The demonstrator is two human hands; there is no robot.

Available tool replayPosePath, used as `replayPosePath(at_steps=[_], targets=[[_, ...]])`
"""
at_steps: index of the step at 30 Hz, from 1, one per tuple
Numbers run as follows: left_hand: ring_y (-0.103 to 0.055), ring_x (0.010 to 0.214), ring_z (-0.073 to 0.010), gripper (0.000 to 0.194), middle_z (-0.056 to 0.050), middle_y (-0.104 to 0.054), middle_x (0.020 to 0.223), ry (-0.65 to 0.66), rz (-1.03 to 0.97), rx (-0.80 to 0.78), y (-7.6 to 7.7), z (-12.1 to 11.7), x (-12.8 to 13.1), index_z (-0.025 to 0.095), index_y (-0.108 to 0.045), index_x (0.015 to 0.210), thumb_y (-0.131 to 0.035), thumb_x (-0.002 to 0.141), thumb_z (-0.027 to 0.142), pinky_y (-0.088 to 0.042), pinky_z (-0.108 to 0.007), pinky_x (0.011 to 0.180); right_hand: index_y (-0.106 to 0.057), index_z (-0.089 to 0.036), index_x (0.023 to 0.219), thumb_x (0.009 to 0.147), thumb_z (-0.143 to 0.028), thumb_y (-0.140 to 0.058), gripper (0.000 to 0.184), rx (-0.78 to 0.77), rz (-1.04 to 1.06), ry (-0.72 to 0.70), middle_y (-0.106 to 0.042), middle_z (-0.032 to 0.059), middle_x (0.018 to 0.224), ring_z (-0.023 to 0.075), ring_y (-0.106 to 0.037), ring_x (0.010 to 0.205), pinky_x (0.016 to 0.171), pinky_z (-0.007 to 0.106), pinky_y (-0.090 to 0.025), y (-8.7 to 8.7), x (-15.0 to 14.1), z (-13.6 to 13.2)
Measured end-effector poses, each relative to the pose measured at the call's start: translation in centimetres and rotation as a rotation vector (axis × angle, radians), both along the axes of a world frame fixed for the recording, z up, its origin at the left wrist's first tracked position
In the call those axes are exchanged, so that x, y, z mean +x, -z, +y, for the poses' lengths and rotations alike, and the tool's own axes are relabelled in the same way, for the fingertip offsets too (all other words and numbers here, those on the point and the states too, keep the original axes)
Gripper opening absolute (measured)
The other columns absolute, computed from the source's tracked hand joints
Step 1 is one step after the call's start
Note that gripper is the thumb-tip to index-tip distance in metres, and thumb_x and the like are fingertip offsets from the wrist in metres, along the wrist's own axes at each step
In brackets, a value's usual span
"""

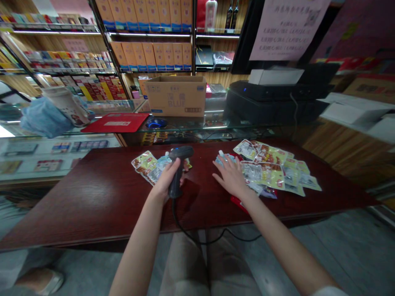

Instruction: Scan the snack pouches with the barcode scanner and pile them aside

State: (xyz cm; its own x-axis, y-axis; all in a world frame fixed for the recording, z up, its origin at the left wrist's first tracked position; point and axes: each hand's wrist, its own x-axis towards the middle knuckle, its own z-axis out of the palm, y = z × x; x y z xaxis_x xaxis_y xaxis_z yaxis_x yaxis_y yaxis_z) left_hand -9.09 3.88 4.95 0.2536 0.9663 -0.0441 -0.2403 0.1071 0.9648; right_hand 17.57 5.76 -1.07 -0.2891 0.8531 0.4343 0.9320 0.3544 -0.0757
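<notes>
My left hand (168, 177) is wrapped round the handle of a black barcode scanner (176, 174), held upright over the dark red table (101, 193). Behind it lie several yellow and clear snack packets (146, 162), partly hidden by that hand. On the right, my right hand (231, 174) lies with fingers spread over a light blue pouch with a white cap (221, 153), much of it covered. Beside this hand is a spread pile of yellow-green snack packets (271, 164). A red item (239, 203) shows under my right wrist.
The scanner's black cable (212, 243) hangs across my lap. Beyond the table a glass counter carries a cardboard box (175, 98), a blue mouse (156, 123), a red folder (117, 122) and a tumbler (66, 105). A black machine (274, 102) stands at back right.
</notes>
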Motion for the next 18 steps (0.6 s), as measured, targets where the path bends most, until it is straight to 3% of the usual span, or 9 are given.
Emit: replayPosePath(at_steps=[2, 6, 13, 18], targets=[[-0.045, 0.037, -0.0090, 0.066, 0.002, -0.050, 0.045, 0.000, -0.011, -0.001, 0.1, 0.0, 0.0, 0.015, -0.061, 0.083, -0.066, 0.072, 0.079, -0.032, -0.019, 0.037, -0.063, -0.024, 0.137, 0.097, -0.042, -0.052, 0.045, -0.066, -0.028, -0.041, -0.054, 0.0127, 0.151, 0.0364, -0.040, 0.145, 0.121, 0.064, -0.014, 0.8, 0.2, -0.1], [-0.045, 0.036, -0.0089, 0.064, 0.003, -0.050, 0.045, -0.004, -0.020, 0.013, 0.3, 0.0, -0.1, 0.015, -0.061, 0.084, -0.066, 0.074, 0.078, -0.031, -0.018, 0.036, -0.065, -0.027, 0.135, 0.099, -0.046, -0.048, 0.044, -0.124, -0.003, -0.026, -0.059, 0.0108, 0.147, 0.0343, -0.046, 0.142, 0.122, 0.062, -0.016, 1.9, 1.7, 0.8], [-0.045, 0.037, -0.0088, 0.064, 0.003, -0.050, 0.045, -0.024, -0.022, 0.002, -0.1, -0.2, -0.3, 0.015, -0.060, 0.083, -0.066, 0.073, 0.078, -0.031, -0.018, 0.037, -0.056, -0.020, 0.145, 0.101, -0.044, -0.043, 0.051, -0.121, -0.036, 0.065, -0.061, 0.0141, 0.145, 0.0344, -0.049, 0.140, 0.119, 0.057, -0.023, 1.7, 3.3, 1.6], [-0.046, 0.038, -0.0086, 0.060, 0.004, -0.050, 0.047, -0.054, -0.061, -0.006, 0.2, -0.5, -0.7, 0.016, -0.059, 0.085, -0.068, 0.076, 0.074, -0.033, -0.018, 0.037, -0.065, -0.018, 0.133, 0.102, -0.042, -0.040, 0.046, -0.083, -0.090, 0.057, -0.064, 0.0144, 0.140, 0.0328, -0.052, 0.136, 0.116, 0.054, -0.026, 1.6, 4.3, 2.1]])
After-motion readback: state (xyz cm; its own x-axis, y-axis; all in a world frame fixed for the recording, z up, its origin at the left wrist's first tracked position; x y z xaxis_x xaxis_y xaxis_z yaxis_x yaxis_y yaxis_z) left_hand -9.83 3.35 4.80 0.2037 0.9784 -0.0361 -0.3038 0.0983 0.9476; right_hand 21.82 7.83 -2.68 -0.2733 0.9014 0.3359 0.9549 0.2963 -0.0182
